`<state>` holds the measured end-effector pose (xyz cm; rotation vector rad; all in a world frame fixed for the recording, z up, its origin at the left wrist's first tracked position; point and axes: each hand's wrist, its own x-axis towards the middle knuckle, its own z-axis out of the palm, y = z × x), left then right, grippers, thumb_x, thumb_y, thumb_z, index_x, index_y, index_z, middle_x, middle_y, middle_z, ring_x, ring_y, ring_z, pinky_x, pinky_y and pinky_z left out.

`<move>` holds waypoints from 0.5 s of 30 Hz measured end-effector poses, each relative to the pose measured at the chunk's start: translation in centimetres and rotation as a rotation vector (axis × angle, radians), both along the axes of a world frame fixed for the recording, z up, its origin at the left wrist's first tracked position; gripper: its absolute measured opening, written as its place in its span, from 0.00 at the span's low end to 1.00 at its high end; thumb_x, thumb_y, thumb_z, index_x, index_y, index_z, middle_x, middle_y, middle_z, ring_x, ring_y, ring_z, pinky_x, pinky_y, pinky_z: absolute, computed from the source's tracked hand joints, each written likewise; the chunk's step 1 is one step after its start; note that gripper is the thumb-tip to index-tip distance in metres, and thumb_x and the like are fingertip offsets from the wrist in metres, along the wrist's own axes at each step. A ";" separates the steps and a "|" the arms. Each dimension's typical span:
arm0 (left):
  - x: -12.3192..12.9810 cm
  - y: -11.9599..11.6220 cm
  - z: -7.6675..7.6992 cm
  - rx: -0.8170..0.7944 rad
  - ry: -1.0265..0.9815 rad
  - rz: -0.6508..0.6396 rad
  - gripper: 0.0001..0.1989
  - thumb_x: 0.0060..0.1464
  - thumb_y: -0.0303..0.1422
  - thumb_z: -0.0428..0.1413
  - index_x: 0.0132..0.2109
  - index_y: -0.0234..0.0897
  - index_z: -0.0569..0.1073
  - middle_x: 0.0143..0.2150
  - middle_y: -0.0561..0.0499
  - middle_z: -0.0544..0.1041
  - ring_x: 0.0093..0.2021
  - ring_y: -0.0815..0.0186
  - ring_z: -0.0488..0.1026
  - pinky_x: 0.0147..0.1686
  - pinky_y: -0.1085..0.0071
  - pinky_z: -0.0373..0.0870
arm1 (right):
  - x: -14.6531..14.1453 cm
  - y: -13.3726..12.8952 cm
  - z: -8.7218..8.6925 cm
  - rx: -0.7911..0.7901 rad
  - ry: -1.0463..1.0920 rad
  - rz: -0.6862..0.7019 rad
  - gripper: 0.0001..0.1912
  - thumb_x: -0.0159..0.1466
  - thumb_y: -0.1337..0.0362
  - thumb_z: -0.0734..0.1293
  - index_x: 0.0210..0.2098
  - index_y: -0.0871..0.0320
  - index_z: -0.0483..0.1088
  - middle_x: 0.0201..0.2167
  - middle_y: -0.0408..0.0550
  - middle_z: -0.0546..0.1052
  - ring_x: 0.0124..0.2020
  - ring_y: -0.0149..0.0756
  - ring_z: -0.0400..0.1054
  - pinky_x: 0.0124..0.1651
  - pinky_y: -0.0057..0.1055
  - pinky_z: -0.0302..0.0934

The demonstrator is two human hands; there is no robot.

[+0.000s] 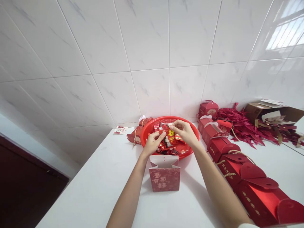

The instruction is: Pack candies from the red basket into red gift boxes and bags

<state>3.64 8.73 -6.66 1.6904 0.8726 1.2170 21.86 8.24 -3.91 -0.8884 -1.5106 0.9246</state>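
Note:
Above a red plastic basket (pixel 145 128), both hands hold one red candy packet (pixel 170 138) with yellow lettering. My left hand (pixel 154 142) pinches its left side between thumb and fingers. The packet's upper right edge is pinched by my right hand (pixel 182 131). Many small red wrapped candies (pixel 167 151) lie in the basket beneath. Nearer to me stands a dark red paper box (pixel 165 180) with pale lettering, its top open; whatever is inside cannot be seen.
Closed red gift boxes (pixel 225 152) form a row along the right. Beyond them are dark red ribbons (pixel 239 125) and a cardboard box (pixel 255 110). Red pouches (pixel 136 135) and printed cards (pixel 120 130) lie left of the basket, on the white table (pixel 95 190) against a tiled wall.

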 end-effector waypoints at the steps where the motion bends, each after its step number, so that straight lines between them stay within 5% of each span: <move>1: 0.0 0.1 -0.1 0.010 -0.011 0.024 0.24 0.50 0.53 0.61 0.34 0.33 0.79 0.31 0.50 0.78 0.35 0.63 0.72 0.42 0.68 0.69 | 0.1 -0.1 0.0 -0.013 -0.016 0.014 0.23 0.54 0.43 0.73 0.32 0.57 0.69 0.29 0.44 0.74 0.30 0.33 0.67 0.34 0.30 0.62; 7: -0.1 0.3 -0.5 0.004 -0.169 0.184 0.26 0.49 0.54 0.62 0.21 0.35 0.69 0.21 0.55 0.68 0.28 0.69 0.66 0.31 0.74 0.65 | 0.9 -0.3 0.0 -0.137 -0.233 0.231 0.22 0.52 0.48 0.76 0.29 0.59 0.68 0.24 0.42 0.73 0.28 0.33 0.67 0.32 0.29 0.59; 15: 0.1 0.8 -0.8 -0.137 -0.430 0.146 0.25 0.42 0.52 0.67 0.21 0.34 0.71 0.21 0.56 0.70 0.25 0.71 0.67 0.29 0.75 0.66 | 0.6 0.0 -0.1 -0.129 -0.111 0.239 0.21 0.51 0.49 0.76 0.29 0.60 0.72 0.24 0.43 0.75 0.28 0.33 0.69 0.33 0.30 0.61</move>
